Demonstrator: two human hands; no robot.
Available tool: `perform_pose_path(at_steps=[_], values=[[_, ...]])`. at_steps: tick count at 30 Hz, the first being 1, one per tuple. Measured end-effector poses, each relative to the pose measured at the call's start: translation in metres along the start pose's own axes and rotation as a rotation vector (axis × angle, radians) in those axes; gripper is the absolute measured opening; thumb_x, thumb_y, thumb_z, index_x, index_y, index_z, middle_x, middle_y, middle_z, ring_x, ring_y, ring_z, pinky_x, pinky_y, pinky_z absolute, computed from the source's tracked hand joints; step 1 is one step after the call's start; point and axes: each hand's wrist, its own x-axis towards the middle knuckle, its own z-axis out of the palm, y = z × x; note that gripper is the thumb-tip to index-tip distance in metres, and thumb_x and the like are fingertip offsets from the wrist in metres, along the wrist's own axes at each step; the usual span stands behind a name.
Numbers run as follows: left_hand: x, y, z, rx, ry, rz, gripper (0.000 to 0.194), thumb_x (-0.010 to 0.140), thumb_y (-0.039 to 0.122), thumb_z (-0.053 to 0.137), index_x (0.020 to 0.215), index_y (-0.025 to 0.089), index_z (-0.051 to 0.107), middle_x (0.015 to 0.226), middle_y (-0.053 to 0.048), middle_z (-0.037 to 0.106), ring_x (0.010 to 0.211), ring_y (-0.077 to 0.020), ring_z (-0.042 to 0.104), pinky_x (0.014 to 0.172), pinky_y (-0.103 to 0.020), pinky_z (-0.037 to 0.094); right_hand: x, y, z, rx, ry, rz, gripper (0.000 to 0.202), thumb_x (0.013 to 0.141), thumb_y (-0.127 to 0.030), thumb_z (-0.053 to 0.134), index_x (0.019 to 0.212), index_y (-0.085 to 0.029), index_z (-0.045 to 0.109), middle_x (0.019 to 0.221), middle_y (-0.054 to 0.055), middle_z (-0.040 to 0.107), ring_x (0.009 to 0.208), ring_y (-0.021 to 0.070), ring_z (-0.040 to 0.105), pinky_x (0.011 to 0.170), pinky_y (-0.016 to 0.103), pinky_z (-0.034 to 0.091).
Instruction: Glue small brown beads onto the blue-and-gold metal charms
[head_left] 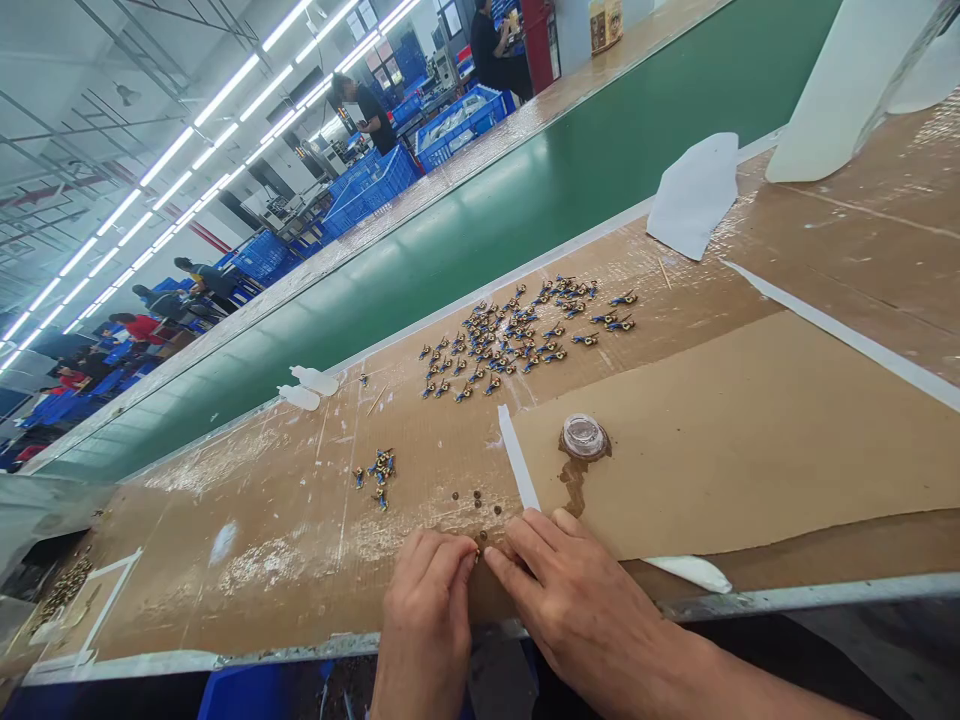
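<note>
Near the front edge of the table my left hand (431, 600) is closed in a pinch, its thumb and forefinger together at a tiny piece (478, 554) too small to make out. Close against it on the right, my right hand (562, 590) has its fingers curled and drawn together; what they hold, if anything, is hidden. Just beyond the fingertips lie several small dark round pieces (477, 497). Farther left is a little cluster of blue and gold figure-like trinkets (382, 464). A much larger spread of the same trinkets (510, 335) covers the table behind.
A small clear round dish (584, 437) stands in a wet stain on a brown cardboard sheet (750, 430). Two white bottles (307, 388) lie by a green conveyor belt (480, 220). White paper (694, 195) is at back right. Other people work beyond, among blue crates (371, 195).
</note>
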Motion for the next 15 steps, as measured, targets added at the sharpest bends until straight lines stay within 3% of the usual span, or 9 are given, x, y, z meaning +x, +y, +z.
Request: perform_pose_path(at_steps=[3, 5, 11, 15], values=[[0.002, -0.001, -0.001, 0.06, -0.021, 0.046, 0.015, 0.084, 0.013, 0.051, 0.087, 0.021, 0.063, 0.078, -0.002, 0.065, 0.073, -0.0159, 0.058, 0.07, -0.03, 0.049, 0.0, 0.0, 0.0, -0.017, 0.027, -0.004, 0.019, 0.079, -0.013, 0.059, 0.098, -0.015, 0.058, 0.083, 0.003, 0.055, 0.075, 0.0169, 0.044, 0.067, 0.031, 0.03], [0.002, 0.001, -0.001, 0.005, 0.008, -0.016, 0.015, 0.085, 0.015, 0.051, 0.086, 0.022, 0.064, 0.078, -0.002, 0.065, 0.074, -0.0164, 0.058, 0.071, -0.031, 0.048, 0.0, 0.0, -0.001, -0.007, 0.046, 0.0, 0.017, 0.081, -0.013, 0.056, 0.097, -0.016, 0.058, 0.082, 0.003, 0.055, 0.074, 0.0166, 0.044, 0.066, 0.031, 0.031], [-0.014, 0.013, 0.004, -0.469, 0.328, -0.394, 0.009, 0.077, 0.028, 0.066, 0.083, 0.024, 0.07, 0.084, 0.001, 0.07, 0.081, -0.0133, 0.064, 0.078, -0.021, 0.049, 0.002, 0.002, -0.008, 0.41, 0.168, 0.121, 0.021, 0.089, -0.009, 0.043, 0.095, -0.018, 0.06, 0.085, 0.004, 0.059, 0.077, 0.0138, 0.051, 0.071, 0.027, 0.04], [-0.026, 0.016, 0.011, -0.571, 0.492, -0.431, 0.014, 0.069, 0.031, 0.073, 0.081, 0.024, 0.072, 0.081, 0.003, 0.071, 0.076, -0.0111, 0.065, 0.079, -0.017, 0.05, 0.006, 0.0, -0.018, 0.735, 0.227, 0.143, 0.016, 0.089, -0.013, 0.047, 0.093, -0.017, 0.063, 0.081, 0.003, 0.063, 0.077, 0.0114, 0.056, 0.07, 0.022, 0.045]])
